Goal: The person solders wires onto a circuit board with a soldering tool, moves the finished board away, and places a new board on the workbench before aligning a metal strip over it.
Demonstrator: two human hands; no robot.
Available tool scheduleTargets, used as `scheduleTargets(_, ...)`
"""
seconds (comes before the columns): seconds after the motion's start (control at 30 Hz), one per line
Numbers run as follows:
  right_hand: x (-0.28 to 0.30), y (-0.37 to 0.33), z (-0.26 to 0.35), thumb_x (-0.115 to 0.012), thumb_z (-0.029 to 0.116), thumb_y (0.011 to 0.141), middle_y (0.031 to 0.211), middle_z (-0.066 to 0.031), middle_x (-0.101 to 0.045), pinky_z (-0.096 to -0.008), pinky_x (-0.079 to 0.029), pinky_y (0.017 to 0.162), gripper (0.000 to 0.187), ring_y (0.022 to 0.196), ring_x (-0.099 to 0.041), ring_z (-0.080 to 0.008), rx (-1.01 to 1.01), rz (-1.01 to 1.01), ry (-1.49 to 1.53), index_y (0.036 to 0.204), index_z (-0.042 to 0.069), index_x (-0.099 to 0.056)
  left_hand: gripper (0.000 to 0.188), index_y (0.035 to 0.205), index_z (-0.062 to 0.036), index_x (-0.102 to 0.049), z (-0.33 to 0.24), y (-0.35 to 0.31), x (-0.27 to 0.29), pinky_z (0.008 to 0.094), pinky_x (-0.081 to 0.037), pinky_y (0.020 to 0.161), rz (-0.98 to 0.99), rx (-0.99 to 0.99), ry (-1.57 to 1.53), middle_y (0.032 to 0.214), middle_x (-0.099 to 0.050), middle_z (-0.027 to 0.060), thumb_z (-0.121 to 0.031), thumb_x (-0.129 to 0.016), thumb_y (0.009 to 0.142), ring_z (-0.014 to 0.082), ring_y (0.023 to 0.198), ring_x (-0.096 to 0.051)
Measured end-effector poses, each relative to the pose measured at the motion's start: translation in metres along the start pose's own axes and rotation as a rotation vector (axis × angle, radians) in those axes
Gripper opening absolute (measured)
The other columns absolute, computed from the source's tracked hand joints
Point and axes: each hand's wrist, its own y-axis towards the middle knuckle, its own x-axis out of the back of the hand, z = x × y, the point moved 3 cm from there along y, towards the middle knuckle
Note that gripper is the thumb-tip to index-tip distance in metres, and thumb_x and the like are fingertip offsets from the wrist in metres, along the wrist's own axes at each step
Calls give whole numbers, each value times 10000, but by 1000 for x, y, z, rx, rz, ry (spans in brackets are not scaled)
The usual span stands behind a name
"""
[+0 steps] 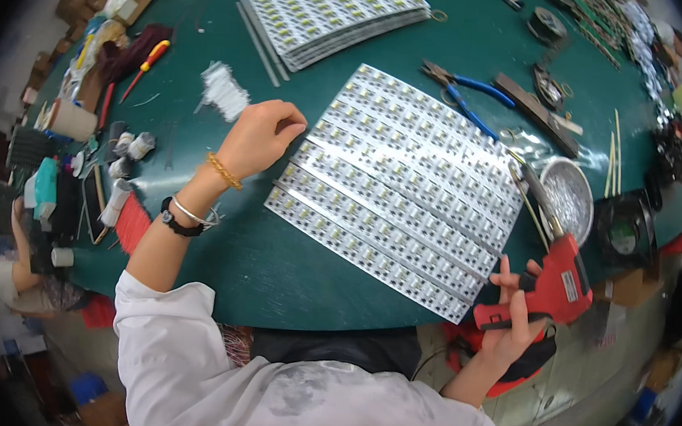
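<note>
A square panel of LED circuit-board strips (396,190) lies tilted on the green table before me. At its upper left edge is my left hand (256,137), thumb and fingers pinched together; anything between the fingertips is too small to make out. My right hand (511,324) is closed around the handle of a red pistol-shaped soldering gun (560,279) by the panel's lower right corner. The gun's grey barrel points up and to the left along the panel's right edge. Beside the barrel sits a round metal bowl (588,216) of shiny silvery bits. A pile of short white pieces (225,91) lies beyond my left hand.
Farther back is a stack of similar panels (328,10). Blue-handled pliers (471,94) and a dark flat bar (535,113) lie at the right. A screwdriver (148,67), a thread spool (71,120) and a red brush (135,222) are at the left, where another person (19,272) sits.
</note>
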Motion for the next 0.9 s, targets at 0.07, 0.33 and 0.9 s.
scheduleTargets(0.07, 9, -3, -1, -532, 38, 754, 844, -193, -593, -561, -245, 1027, 522, 798, -603, -300, 17, 11, 0, 1218, -86, -327, 93, 836, -4, -626, 12, 7, 13, 284, -472, 619, -118, 49, 101, 764, -636, 108, -75, -591, 788, 207, 690, -618)
scheduleTargets(0.33, 12, -6, -8, -537, 59, 768, 797, -161, -582, -552, -285, 1013, 541, 794, -586, -255, 17, -26, 69, 1244, -66, -314, 246, 697, 50, -587, 58, 70, 34, 304, -456, 445, 12, 612, 216, 614, -601, 113, -178, -643, 772, 192, 468, -563)
scheduleTargets(0.9, 14, -5, -10, -540, 38, 750, 788, -150, -586, -554, -291, 1011, 531, 778, -590, -249, 60, -23, 114, 1220, -80, -323, 258, 927, 40, -624, 65, 89, 41, 355, -524, 656, -3, 725, 425, 924, -632, 206, -95, -572, 713, 308, 822, -639)
